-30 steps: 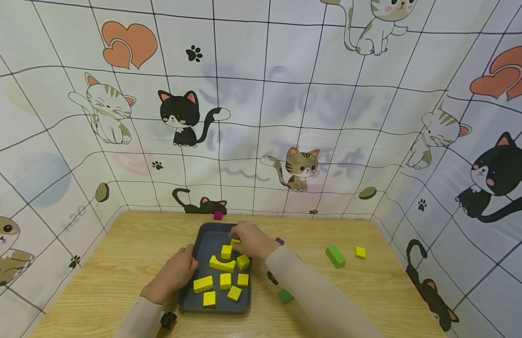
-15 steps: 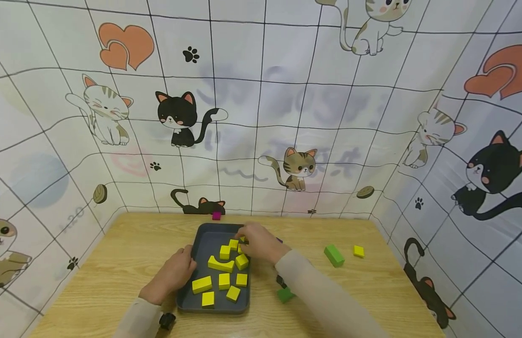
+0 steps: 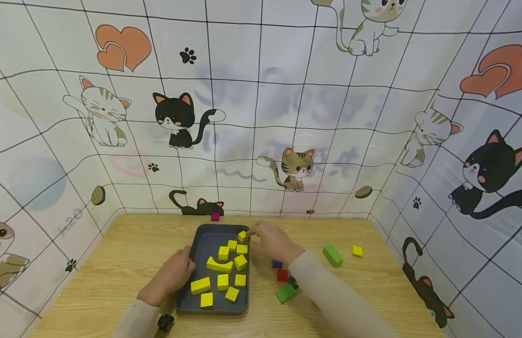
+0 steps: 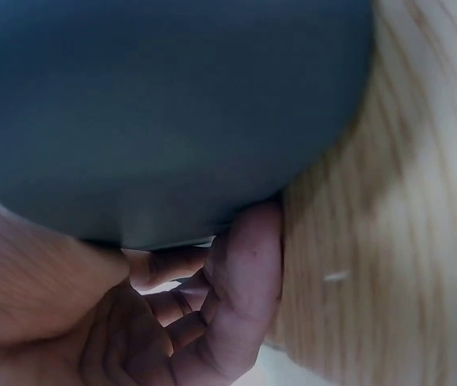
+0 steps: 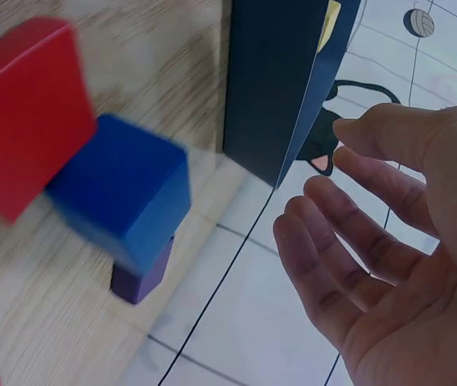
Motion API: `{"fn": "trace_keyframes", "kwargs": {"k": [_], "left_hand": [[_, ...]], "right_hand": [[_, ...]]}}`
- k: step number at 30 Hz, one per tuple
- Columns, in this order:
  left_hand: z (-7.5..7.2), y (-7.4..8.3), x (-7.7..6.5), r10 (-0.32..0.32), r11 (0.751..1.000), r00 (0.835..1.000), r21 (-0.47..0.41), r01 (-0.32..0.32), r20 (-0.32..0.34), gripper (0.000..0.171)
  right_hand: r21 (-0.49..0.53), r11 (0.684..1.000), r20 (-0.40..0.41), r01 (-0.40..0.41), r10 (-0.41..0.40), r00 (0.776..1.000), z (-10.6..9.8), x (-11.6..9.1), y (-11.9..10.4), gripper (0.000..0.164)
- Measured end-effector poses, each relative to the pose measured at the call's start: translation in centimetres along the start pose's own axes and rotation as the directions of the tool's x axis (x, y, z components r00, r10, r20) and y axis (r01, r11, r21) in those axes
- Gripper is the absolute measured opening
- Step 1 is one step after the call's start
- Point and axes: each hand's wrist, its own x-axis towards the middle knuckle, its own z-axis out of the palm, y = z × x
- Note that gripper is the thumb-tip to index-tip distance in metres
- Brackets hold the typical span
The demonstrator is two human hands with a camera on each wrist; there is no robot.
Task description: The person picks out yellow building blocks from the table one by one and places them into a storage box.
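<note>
A dark grey tray (image 3: 208, 239) holds several yellow blocks, among them an arched block (image 3: 219, 265) in the middle. One small yellow block (image 3: 242, 236) sits in its far right corner. My left hand (image 3: 171, 272) grips the tray's left edge; in the left wrist view, bent fingers (image 4: 249, 265) lie against the underside of the tray wall (image 4: 164, 112). Just outside the far right corner is my right hand (image 3: 273, 239). The right wrist view shows that hand (image 5: 397, 249) with loosely bent fingers and nothing in them, beside the tray's outer wall (image 5: 269, 88).
Right of the tray lie a red block (image 3: 282, 275), a blue block (image 3: 277, 264) and a green block (image 3: 287, 294); a purple block (image 5: 142, 273) shows beyond the blue one. Farther right are another green block (image 3: 333, 256) and a yellow piece (image 3: 357, 251). A magenta block (image 3: 215, 217) stands by the wall.
My right hand has moved right, from over the tray to outside its edge, and let go of the small yellow block in the far right corner. My left hand stays on the tray.
</note>
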Motion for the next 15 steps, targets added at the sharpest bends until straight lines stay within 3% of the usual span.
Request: {"fn": "trace_keyframes", "kwargs": {"k": [10,15], "left_hand": [[0.0,0.1,0.0,0.0,1.0,1.0,0.003,0.0,0.003,0.052],[0.0,0.1,-0.1,-0.007,1.0,1.0,0.011,0.007,0.011,0.053]], "right_hand": [[-0.01,0.999,-0.044,-0.042,0.041,0.998,-0.9,-2.4,2.2,0.031],[0.02,0.995,-0.049,-0.101,0.102,0.994,-1.5,-3.8,3.3,0.029]]}}
